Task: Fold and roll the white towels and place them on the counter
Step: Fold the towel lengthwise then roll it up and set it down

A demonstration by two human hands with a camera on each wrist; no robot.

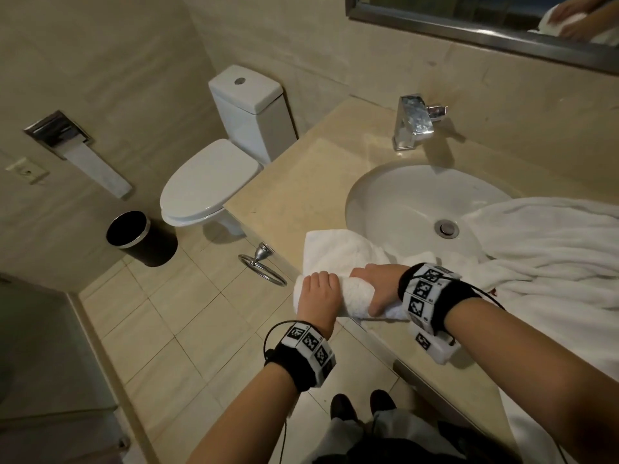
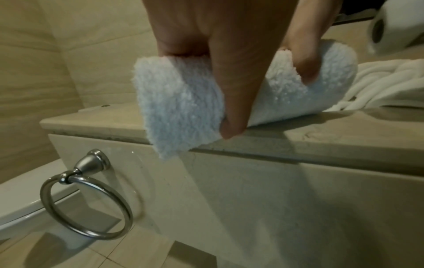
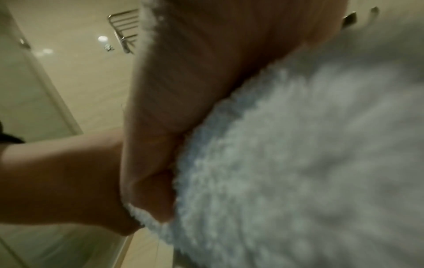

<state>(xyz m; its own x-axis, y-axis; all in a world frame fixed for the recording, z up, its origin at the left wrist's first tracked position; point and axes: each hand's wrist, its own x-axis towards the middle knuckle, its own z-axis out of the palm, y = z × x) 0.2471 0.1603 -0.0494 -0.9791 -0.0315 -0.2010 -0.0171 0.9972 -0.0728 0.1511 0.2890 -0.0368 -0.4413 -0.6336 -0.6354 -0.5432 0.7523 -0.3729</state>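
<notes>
A small white towel lies on the beige counter left of the sink, its near part wound into a thick roll at the counter's front edge. My left hand grips the roll's left end, fingers over the top and thumb down its near face, as the left wrist view shows on the roll. My right hand grips the right part of the roll, thumb on the near side. Terry cloth fills the right wrist view under my right hand's thumb.
A heap of larger white towels covers the counter's right side and spills into the white sink. A chrome faucet stands behind it. A towel ring hangs on the counter's front. Toilet and black bin stand left.
</notes>
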